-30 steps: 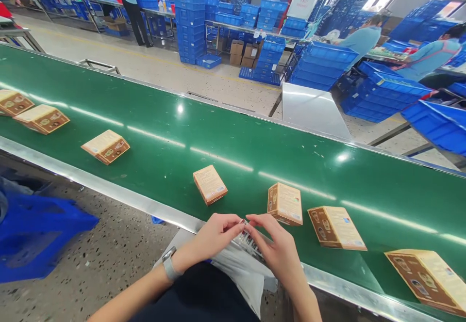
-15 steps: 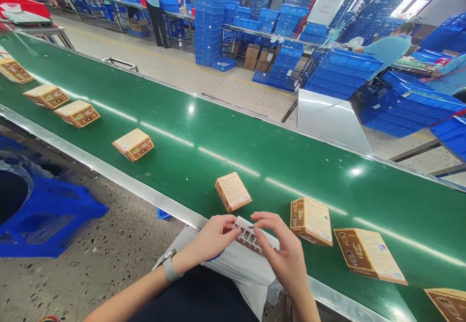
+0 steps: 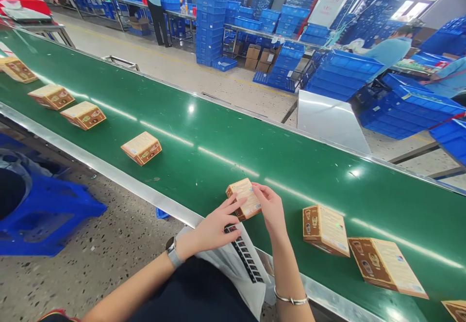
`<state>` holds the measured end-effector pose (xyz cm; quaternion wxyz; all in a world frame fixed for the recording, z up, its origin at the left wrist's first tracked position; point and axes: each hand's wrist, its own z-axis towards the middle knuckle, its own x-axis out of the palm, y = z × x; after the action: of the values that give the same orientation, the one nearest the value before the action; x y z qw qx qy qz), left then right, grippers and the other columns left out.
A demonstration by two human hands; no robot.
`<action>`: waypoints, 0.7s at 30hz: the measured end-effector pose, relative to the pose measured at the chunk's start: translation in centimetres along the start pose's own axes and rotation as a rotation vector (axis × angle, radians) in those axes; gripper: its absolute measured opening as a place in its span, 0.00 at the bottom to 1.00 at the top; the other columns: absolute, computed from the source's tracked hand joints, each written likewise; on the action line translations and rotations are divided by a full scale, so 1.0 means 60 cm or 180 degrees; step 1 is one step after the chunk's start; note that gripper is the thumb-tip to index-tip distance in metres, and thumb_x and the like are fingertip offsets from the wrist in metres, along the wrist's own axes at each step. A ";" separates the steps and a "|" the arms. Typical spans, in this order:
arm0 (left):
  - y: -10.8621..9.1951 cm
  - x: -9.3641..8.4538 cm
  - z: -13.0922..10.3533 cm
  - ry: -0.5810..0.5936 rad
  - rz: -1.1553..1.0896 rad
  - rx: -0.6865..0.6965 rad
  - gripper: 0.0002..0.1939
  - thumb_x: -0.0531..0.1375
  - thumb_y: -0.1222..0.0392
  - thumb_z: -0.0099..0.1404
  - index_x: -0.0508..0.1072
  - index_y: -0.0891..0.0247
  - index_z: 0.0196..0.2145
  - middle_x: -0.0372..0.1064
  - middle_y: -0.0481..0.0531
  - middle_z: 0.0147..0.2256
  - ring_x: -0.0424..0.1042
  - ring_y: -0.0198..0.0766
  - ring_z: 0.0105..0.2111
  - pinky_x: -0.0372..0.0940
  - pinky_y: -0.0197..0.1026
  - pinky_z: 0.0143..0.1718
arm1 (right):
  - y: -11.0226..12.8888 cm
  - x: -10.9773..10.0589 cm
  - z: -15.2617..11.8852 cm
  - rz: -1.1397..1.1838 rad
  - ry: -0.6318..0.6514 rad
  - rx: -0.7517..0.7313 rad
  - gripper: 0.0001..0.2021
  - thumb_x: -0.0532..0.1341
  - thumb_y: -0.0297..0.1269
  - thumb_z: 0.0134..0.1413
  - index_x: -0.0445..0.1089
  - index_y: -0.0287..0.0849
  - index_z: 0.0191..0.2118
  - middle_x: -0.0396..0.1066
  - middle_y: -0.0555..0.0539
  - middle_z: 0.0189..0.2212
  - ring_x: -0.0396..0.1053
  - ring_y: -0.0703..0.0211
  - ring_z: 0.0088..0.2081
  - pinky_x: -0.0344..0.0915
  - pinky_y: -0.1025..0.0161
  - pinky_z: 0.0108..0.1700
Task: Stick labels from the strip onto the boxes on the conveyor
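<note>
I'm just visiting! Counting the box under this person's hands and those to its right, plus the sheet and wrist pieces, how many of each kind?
Brown-and-cream cardboard boxes: 4, one cut off by the picture's edge
White sheet with dark rectangles: 1
Grey-banded wristwatch: 1
Silver-coloured bracelet: 1
Total: 7

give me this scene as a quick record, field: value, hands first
left hand: fingers on top of a brown-and-cream box
right hand: fingertips at the same box's right side
printed sheet: slanting down from the left hand, row of dark prints; grip partly hidden
worn: watch on left wrist, bracelet on right
surface: green conveyor belt
other boxes: on the belt, both sides of the hands
background: stacked blue crates, people in light blue tops
</note>
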<state>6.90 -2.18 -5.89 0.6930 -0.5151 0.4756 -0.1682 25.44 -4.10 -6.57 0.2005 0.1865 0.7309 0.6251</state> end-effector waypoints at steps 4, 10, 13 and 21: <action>-0.009 0.005 0.004 0.0078 -0.0022 -0.0004 0.11 0.61 0.72 0.61 0.72 0.62 0.23 0.50 0.52 0.69 0.43 0.54 0.71 0.57 0.54 0.66 | -0.003 -0.013 -0.010 -0.0068 -0.0051 -0.0018 0.21 0.68 0.57 0.45 0.76 0.41 0.33 0.79 0.39 0.41 0.77 0.46 0.39 0.73 0.53 0.39; -0.015 0.018 0.012 0.0167 -0.0026 0.0068 0.13 0.62 0.73 0.60 0.70 0.61 0.21 0.49 0.49 0.69 0.41 0.53 0.71 0.55 0.53 0.67 | -0.009 -0.027 -0.018 -0.0380 -0.0269 -0.0111 0.21 0.66 0.57 0.44 0.74 0.42 0.32 0.79 0.38 0.42 0.76 0.45 0.40 0.72 0.52 0.41; -0.015 0.026 0.016 0.0181 0.0027 0.0153 0.12 0.62 0.72 0.60 0.72 0.61 0.21 0.49 0.50 0.69 0.43 0.53 0.71 0.54 0.53 0.67 | -0.010 -0.032 -0.025 -0.0629 -0.0506 -0.0216 0.19 0.65 0.56 0.45 0.72 0.43 0.31 0.79 0.40 0.39 0.75 0.45 0.41 0.69 0.49 0.46; -0.017 0.039 0.033 0.0332 -0.0074 0.0346 0.13 0.61 0.71 0.60 0.70 0.61 0.20 0.55 0.50 0.68 0.45 0.52 0.71 0.50 0.53 0.68 | -0.005 -0.047 -0.016 -0.0951 -0.1153 -0.0295 0.21 0.64 0.53 0.46 0.63 0.45 0.41 0.78 0.46 0.28 0.75 0.49 0.33 0.68 0.54 0.40</action>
<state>9.94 -3.19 -6.12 0.6922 -0.4727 0.4952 -0.2284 27.35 -6.41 -6.54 0.4269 0.1760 0.6730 0.5778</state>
